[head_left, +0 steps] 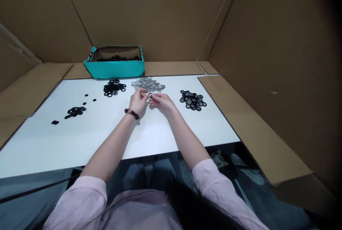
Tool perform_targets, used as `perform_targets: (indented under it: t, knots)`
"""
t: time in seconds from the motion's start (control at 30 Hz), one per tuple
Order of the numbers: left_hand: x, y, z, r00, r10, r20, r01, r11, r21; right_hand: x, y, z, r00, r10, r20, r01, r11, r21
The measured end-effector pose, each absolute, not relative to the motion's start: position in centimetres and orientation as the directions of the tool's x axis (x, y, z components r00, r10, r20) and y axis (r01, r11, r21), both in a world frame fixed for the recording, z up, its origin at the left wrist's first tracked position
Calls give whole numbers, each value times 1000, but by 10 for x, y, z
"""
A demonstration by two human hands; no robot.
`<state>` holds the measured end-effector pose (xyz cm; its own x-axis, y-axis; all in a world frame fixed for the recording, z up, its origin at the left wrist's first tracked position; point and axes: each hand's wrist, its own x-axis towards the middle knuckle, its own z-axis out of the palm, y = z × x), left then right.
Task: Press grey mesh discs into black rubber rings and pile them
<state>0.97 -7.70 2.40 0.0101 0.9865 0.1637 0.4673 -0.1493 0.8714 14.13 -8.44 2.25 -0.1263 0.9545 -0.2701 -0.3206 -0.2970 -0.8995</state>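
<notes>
Now my left hand (139, 100) and my right hand (162, 102) are meeting over the white tabletop (155, 134), both pinching narrowly at a small round dark-rimmed ring with a pale centre (150, 95). It's sitting between my fingertips, just on my side of the heap of translucent grey discs (149, 84). Off to the right, black rings with grey centres (192, 100) are lying in a pile, while plain black rings (114, 88) are resting left, near the turquoise open box (114, 69).
</notes>
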Motion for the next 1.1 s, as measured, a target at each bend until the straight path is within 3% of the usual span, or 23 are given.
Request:
perform_targets:
  t: [0.1, 0.2, 0.3, 0.4, 0.5, 0.67, 0.83, 0.97, 1.1]
  knots:
    - [9, -78, 27, 44, 988, 148, 480, -151, 864, 139, -85, 19, -91, 973, -211, -246, -227, -942]
    - [6, -79, 30, 95, 990, 102, 507, -136, 851, 139, -86, 16, -49, 995, -90, 9, -90, -996]
    - [1, -79, 32, 128, 990, 58, 526, -118, 843, 142, -89, 15, -98, 994, 39, 339, 70, -938]
    - [-4, -77, 33, 156, 987, 23, 552, -106, 827, 144, -90, 16, -199, 977, 74, 488, 164, -857]
    - [-6, -76, 34, 194, 981, 29, 546, -133, 827, 145, -91, 17, -214, 974, 79, 500, 178, -847]
    - [-2, -78, 35, 220, 975, 30, 462, -131, 877, 144, -91, 18, -66, 988, 141, 422, 156, -893]
    - [5, -84, 36, 215, 975, 51, 531, -161, 832, 145, -92, 20, 16, 984, 177, 374, 158, -914]
    - [3, -85, 39, 264, 959, 99, 663, -255, 704, 148, -90, 17, -58, 991, 120, 367, 133, -921]
    - [-5, -83, 44, 330, 938, 109, 645, -308, 700, 152, -89, 14, -146, 988, 56, 332, 102, -938]
